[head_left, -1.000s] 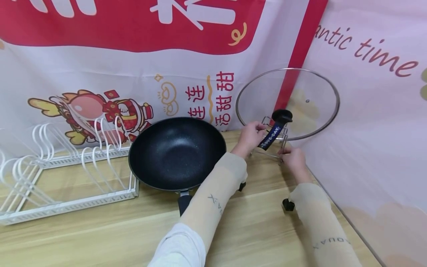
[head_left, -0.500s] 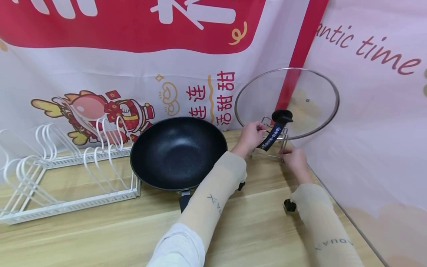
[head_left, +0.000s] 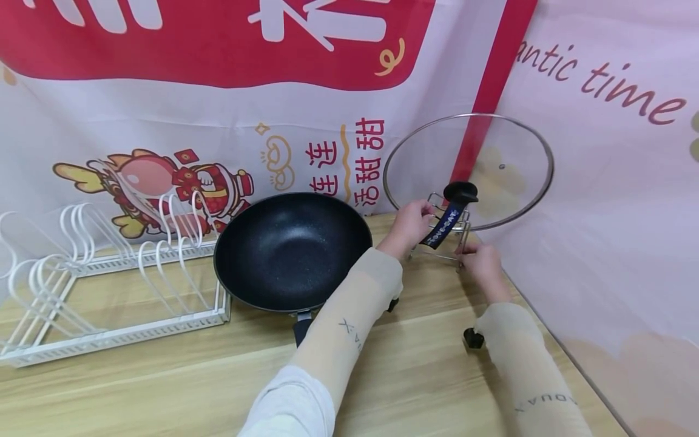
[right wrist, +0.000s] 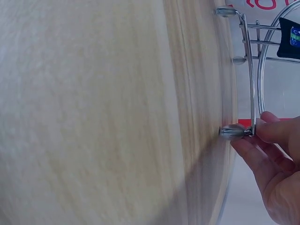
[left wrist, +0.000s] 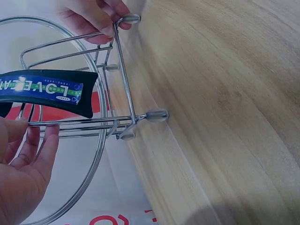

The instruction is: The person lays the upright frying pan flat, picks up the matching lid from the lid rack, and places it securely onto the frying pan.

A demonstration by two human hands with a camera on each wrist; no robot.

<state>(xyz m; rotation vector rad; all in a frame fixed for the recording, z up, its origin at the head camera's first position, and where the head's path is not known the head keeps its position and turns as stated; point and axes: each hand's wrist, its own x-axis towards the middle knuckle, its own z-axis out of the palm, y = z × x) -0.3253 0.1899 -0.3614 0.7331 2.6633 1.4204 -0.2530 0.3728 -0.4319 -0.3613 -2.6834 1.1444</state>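
A small metal wire rack (left wrist: pixel 125 77) with clear feet stands at the back right of the table. Upright in it is a large glass pot lid (head_left: pixel 524 176) with a metal rim. The lid's black handle (head_left: pixel 437 231), bearing a blue label, faces forward. My left hand (head_left: pixel 408 227) pinches the rack's left side wires between thumb and fingers, seen close in the left wrist view. Down at the rack's front right corner, my right hand (head_left: pixel 483 267) pinches the frame just by a clear foot (right wrist: pixel 232 132). Left of my left hand lies a black wok (head_left: pixel 295 255).
A white dish rack (head_left: pixel 128 331) with curved dividers stands at the left, its right end beside the wok. Printed cloth (head_left: pixel 306 103) hangs behind the wooden table (head_left: pixel 415 376), and a pink sheet (head_left: pixel 601 230) closes off the right side.
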